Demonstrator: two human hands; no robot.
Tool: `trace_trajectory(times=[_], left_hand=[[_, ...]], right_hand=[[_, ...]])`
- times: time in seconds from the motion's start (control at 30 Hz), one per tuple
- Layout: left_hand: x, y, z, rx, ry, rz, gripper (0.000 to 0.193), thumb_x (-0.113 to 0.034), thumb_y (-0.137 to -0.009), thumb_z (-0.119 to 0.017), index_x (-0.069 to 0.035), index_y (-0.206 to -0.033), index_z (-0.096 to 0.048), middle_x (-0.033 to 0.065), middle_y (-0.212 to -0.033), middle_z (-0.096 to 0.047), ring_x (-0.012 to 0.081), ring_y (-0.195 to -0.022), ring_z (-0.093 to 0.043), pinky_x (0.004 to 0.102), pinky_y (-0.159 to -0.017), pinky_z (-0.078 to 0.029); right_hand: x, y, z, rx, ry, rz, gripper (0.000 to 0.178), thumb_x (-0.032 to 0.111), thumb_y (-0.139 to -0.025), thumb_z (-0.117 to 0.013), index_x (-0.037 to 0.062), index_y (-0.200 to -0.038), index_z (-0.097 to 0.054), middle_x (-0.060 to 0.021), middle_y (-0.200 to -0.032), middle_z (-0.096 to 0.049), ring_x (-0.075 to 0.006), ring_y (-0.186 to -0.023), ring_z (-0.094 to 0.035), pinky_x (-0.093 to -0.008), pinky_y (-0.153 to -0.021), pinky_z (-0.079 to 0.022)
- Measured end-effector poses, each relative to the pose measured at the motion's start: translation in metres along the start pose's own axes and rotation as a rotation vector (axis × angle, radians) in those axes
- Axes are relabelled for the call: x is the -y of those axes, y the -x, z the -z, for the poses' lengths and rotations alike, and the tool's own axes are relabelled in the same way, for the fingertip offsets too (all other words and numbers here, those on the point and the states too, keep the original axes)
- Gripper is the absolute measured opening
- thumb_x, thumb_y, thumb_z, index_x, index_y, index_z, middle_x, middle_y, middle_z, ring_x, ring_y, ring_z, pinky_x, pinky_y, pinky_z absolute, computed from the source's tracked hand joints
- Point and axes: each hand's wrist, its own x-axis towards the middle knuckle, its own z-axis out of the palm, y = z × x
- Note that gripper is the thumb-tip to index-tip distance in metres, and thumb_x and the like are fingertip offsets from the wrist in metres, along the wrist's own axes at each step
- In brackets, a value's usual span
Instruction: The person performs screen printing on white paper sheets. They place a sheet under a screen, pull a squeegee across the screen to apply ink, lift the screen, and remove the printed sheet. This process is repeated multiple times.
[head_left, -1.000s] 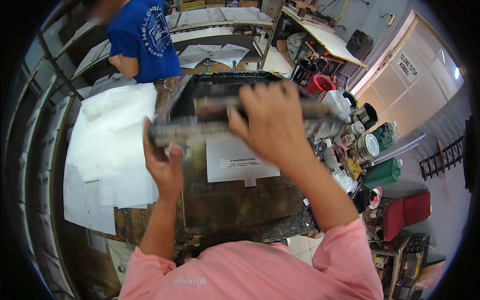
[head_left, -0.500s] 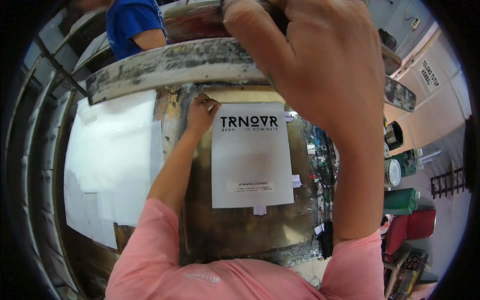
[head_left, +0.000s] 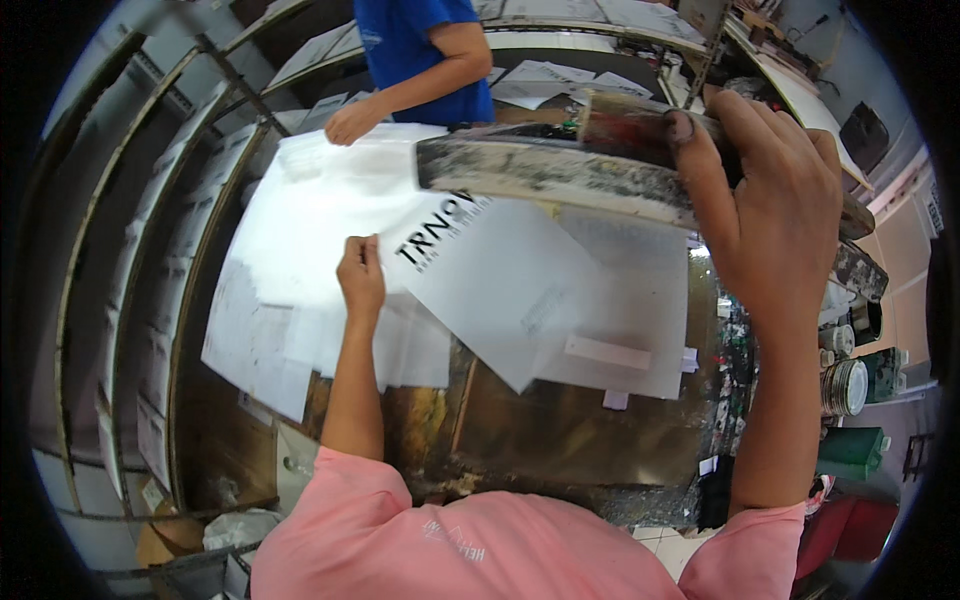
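Observation:
My right hand (head_left: pixel 765 200) grips the raised edge of an ink-stained screen frame (head_left: pixel 560 170), held up above the work table. My left hand (head_left: pixel 361 275) pinches the corner of a white printed sheet (head_left: pixel 490 280) with dark lettering and holds it slanted over the left side of the table. Another white sheet (head_left: pixel 640 300) lies flat on the brown printing board (head_left: pixel 560 430) under the frame, with small tape tabs at its lower edge.
A pile of white sheets (head_left: pixel 300 230) covers the left table. A person in a blue shirt (head_left: pixel 420 50) stands at the far side, one hand (head_left: pixel 352 122) on that pile. Paint cans (head_left: pixel 848 385) and green containers (head_left: pixel 850 450) crowd the right. Drying racks (head_left: pixel 110 300) curve along the left.
The frame has stayed lifted in my right hand. My left hand has pulled the printed sheet off the board and swung it leftward toward the pile.

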Motion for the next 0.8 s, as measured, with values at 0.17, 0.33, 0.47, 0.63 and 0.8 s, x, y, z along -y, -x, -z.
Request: trace_trajectory(times=[0.17, 0.33, 0.47, 0.63, 0.8], left_hand=[[0.038, -0.028, 0.089, -0.211, -0.307, 0.327, 0.051, -0.038, -0.11, -0.065, 0.002, -0.142, -0.062, 0.0258, -0.13, -0.07, 0.0397, -0.121, -0.065, 0.0485, -0.109, -0.049], [-0.011, 0.086, 0.138, 0.446, -0.518, -0.536, 0.097, -0.069, -0.083, -0.083, -0.012, -0.158, -0.057, 0.0158, -0.164, -0.053, 0.0423, -0.161, -0.034, 0.0749, -0.13, -0.002], [-0.082, 0.146, 0.084, 0.916, -0.215, -0.477, 0.12, -0.089, -0.077, -0.072, -0.015, -0.168, -0.044, 0.0176, -0.179, -0.03, 0.0495, -0.165, -0.019, 0.0716, -0.132, -0.005], [-0.205, 0.171, -0.039, 1.079, -0.125, -0.61, 0.129, -0.093, -0.074, -0.069, -0.008, -0.168, -0.042, 0.0205, -0.179, -0.027, 0.0535, -0.164, -0.018, 0.0677, -0.133, -0.009], [-0.267, 0.202, -0.103, 1.079, -0.054, -0.682, 0.135, -0.1, -0.072, -0.061, -0.005, -0.166, -0.044, 0.0208, -0.178, -0.028, 0.0533, -0.163, -0.02, 0.0673, -0.133, -0.01]], right_hand=[[-0.003, 0.009, -0.004, -0.037, -0.043, 0.041, 0.043, 0.045, -0.103, -0.067, 0.005, -0.086, -0.069, -0.0133, -0.082, -0.071, -0.0347, -0.079, -0.067, -0.047, -0.08, -0.045], [0.005, 0.019, 0.005, 0.17, -0.002, -0.035, 0.037, 0.037, -0.107, -0.063, 0.0023, -0.1, -0.072, -0.0165, -0.092, -0.072, -0.0368, -0.09, -0.067, -0.0454, -0.086, -0.044], [0.002, 0.006, 0.005, 0.081, 0.001, -0.011, 0.039, 0.041, -0.107, -0.063, 0.0043, -0.101, -0.073, -0.0167, -0.092, -0.072, -0.0364, -0.092, -0.07, -0.0477, -0.084, -0.045], [-0.006, -0.012, 0.0, 0.004, 0.007, 0.07, 0.042, 0.048, -0.105, -0.063, 0.0077, -0.098, -0.075, -0.0171, -0.08, -0.071, -0.0405, -0.08, -0.07, -0.0507, -0.079, -0.047], [-0.006, -0.008, 0.015, 0.176, -0.056, -0.051, 0.065, 0.052, -0.111, -0.05, 0.0081, -0.067, -0.066, -0.006, -0.058, -0.06, -0.021, -0.054, -0.056, -0.0468, -0.081, -0.048]])
